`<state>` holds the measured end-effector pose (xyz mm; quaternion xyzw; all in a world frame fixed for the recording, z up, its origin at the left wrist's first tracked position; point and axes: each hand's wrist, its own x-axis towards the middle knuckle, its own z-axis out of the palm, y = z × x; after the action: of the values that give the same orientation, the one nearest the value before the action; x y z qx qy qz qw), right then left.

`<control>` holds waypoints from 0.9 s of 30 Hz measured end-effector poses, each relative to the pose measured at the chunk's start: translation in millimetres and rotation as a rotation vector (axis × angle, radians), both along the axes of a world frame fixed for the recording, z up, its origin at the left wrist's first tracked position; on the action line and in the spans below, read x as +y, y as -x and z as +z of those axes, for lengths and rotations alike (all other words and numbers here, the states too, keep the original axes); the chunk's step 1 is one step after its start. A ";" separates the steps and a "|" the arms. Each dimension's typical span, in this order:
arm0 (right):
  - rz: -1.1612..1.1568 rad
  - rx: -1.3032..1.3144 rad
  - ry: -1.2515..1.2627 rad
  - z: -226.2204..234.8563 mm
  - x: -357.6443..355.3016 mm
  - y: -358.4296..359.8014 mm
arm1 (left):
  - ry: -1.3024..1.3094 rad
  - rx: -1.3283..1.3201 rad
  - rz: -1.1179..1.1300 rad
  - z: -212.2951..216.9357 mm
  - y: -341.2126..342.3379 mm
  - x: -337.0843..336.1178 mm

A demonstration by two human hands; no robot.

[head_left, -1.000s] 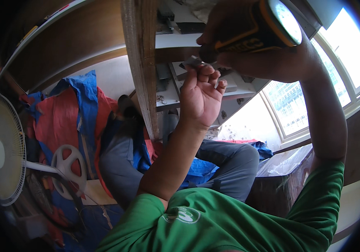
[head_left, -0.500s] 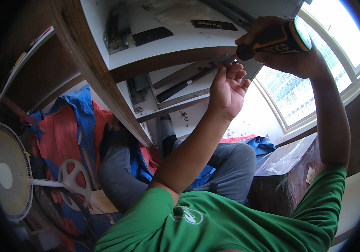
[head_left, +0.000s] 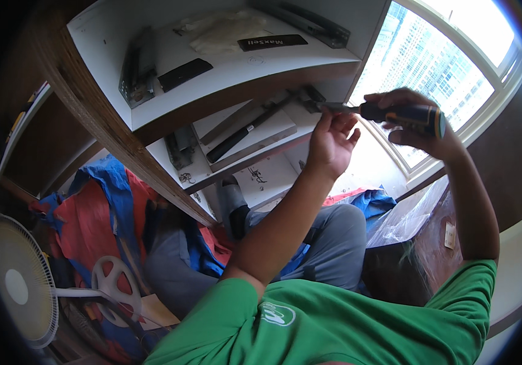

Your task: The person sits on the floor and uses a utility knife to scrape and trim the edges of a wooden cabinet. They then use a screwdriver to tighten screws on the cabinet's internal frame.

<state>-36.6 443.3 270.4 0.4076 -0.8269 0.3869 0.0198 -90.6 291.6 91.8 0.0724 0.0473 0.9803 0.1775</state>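
My right hand (head_left: 422, 121) grips the dark blue and black handle of a screwdriver (head_left: 389, 114), with the shaft pointing left toward the lower shelf opening of a white cabinet (head_left: 334, 73). My left hand (head_left: 331, 146) is raised palm up beside the shaft's tip, thumb and forefinger pinched there, the other fingers curled loosely. What it pinches is too small to make out. Just left of it, a hammer (head_left: 230, 143) with a black grip lies slanted across a pale board in the lower compartment.
The upper shelf holds metal drawer slides (head_left: 136, 73), dark flat strips (head_left: 185, 74) and a crumpled pale cloth (head_left: 224, 30). A standing fan (head_left: 17, 286) is at the left, near red and blue sheeting (head_left: 90, 201). A plastic-wrapped brown box (head_left: 407, 261) stands right of my legs, below a window (head_left: 419, 67).
My view has shifted, so the cabinet appears lower and farther left. My right hand and the screwdriver have come down and levelled out; my left hand stays at the tip.
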 end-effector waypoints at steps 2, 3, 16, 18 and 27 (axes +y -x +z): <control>0.015 -0.197 0.127 -21.8 -4.6 -23.4 | 0.084 0.045 0.058 -6.5 -15.8 -21.8; -0.074 -0.378 0.212 -31.4 -7.0 -34.1 | 0.093 0.008 0.072 -6.2 -20.4 -30.9; 0.149 -1.262 0.970 -139.7 -55.3 -124.0 | 0.237 -0.119 0.091 12.1 -51.6 -70.8; 0.014 -1.232 0.987 -156.9 -60.5 -127.8 | 0.421 -0.050 0.113 11.1 -61.5 -69.5; -0.127 -1.231 0.882 -198.2 -100.2 -110.7 | 1.060 0.392 0.213 2.6 -84.2 -83.4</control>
<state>74.2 343.1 72.2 0.0243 -0.4793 0.8373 -0.2619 -6.4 208.2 94.4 0.1486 0.5712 0.8035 0.0780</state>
